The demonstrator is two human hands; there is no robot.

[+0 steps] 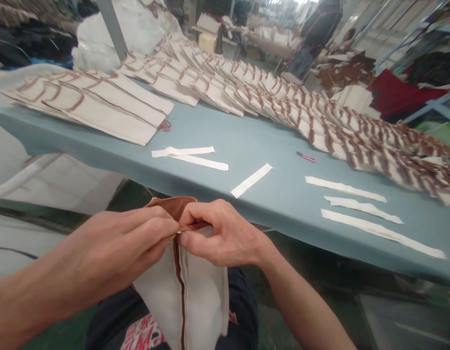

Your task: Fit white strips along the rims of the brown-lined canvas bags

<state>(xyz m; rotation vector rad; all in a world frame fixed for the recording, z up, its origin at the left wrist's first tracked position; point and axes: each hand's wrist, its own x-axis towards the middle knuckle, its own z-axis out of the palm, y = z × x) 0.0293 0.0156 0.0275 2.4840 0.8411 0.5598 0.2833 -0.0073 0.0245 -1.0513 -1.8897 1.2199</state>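
Over my lap hangs a cream fabric piece [206,291] with a brown stripe running down its middle and a brown upper edge. My left hand [148,238] pinches that brown edge from the left. From the right, my right hand [217,233] grips the same edge between thumb and curled forefinger. The fingertips of both hands nearly meet at the top of the stripe, where a small shiny bit shows. Behind them a brown flap [177,205] of the piece stands up. What lies under the fingers is hidden.
On the blue-covered table [217,126] lie several white strips [252,180] and small pink-handled snips [307,157]. A stack of cream pieces [112,107] sits at left; long overlapping rows [254,92] fill the back. A person [316,34] stands beyond.
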